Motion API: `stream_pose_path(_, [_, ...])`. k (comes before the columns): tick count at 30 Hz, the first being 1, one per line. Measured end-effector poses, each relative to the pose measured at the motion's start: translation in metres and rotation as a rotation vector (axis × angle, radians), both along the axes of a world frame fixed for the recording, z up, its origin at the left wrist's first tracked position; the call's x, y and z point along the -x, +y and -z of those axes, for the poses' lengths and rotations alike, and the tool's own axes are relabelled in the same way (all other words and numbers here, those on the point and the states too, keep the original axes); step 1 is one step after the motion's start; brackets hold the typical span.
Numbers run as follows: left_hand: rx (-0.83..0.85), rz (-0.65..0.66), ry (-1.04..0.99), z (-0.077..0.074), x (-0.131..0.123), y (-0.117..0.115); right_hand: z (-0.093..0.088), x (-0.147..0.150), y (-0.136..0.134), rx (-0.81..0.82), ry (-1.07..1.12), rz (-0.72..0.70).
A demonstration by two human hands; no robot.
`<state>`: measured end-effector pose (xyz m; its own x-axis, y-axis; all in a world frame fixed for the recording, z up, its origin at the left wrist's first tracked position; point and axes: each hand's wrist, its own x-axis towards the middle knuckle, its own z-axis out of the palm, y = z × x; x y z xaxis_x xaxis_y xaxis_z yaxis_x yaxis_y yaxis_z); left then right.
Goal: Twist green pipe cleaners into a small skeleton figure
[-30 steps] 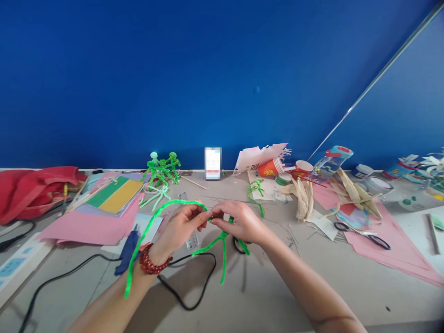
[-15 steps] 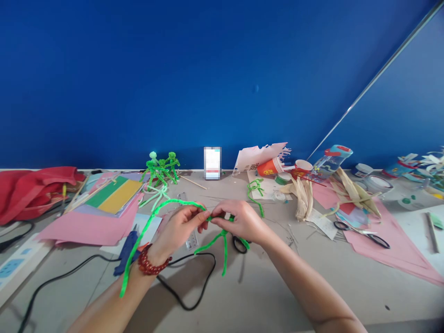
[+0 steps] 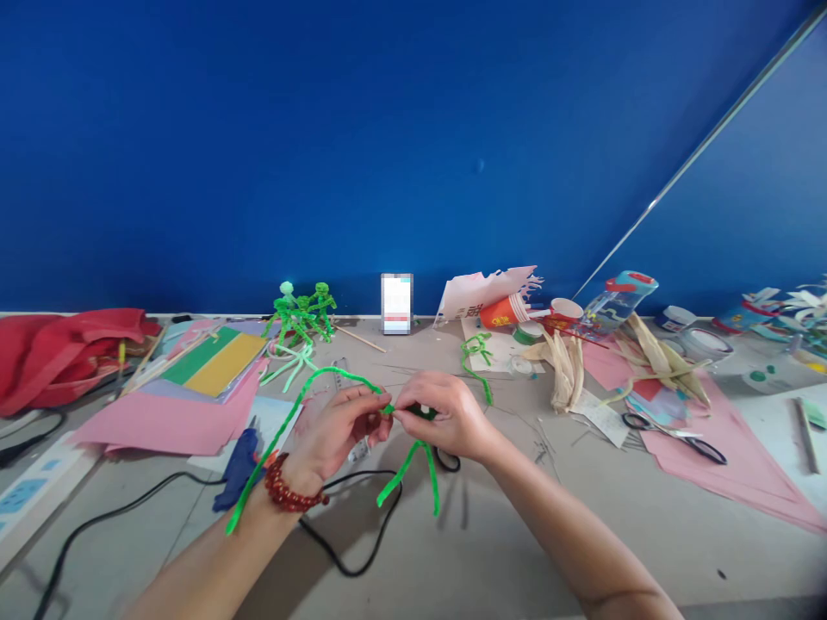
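A bright green pipe cleaner (image 3: pixel 299 398) arches from my fingertips over my left wrist, its free end hanging by the forearm. My left hand (image 3: pixel 349 426), with a red bead bracelet above it, pinches this pipe cleaner near the middle of the view. Right beside it, my right hand (image 3: pixel 445 416) pinches the green piece where the fingertips meet. Two green legs (image 3: pixel 423 469) hang below my right palm; the part joining them is mostly hidden by the hand. Green pipe-cleaner figures (image 3: pixel 301 312) stand at the back left, and another bent green piece (image 3: pixel 478 351) lies beyond my right hand.
A blue glue gun (image 3: pixel 239 469) and its black cable lie left of my hands, near pink paper (image 3: pixel 174 422). Black-handled scissors (image 3: pixel 675 437) rest at right. Behind are a phone (image 3: pixel 396 303), red cups (image 3: pixel 502 311), dried husks (image 3: pixel 566 370) and a blue wall.
The green legs under my right hand have swung and tilted, with two now hanging clearly. The long pipe cleaner's loose end has risen slightly. Both hands remain pinched together.
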<state>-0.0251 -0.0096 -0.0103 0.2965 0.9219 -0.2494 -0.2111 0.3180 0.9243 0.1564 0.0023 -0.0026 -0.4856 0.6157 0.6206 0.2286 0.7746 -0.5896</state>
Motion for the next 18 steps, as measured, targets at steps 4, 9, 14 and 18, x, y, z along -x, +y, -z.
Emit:
stream_pose_path(4, [0.051, 0.067, -0.07, -0.001, -0.007, -0.006, 0.003, -0.001, 0.003, -0.052, 0.015, 0.061])
stream_pose_path(9, [-0.623, -0.16, 0.365, -0.003, -0.004, -0.019, 0.003, -0.006, 0.007, 0.008, 0.014, 0.122])
stream_pose_path(14, [-1.289, -0.309, 0.861, -0.002, 0.008, -0.011, -0.001, -0.009, 0.007, 0.083, 0.021, 0.119])
stream_pose_path(18, [-1.291, -0.235, 0.955, 0.0, 0.01, -0.002, -0.001, -0.009, 0.007, 0.08, 0.035, 0.123])
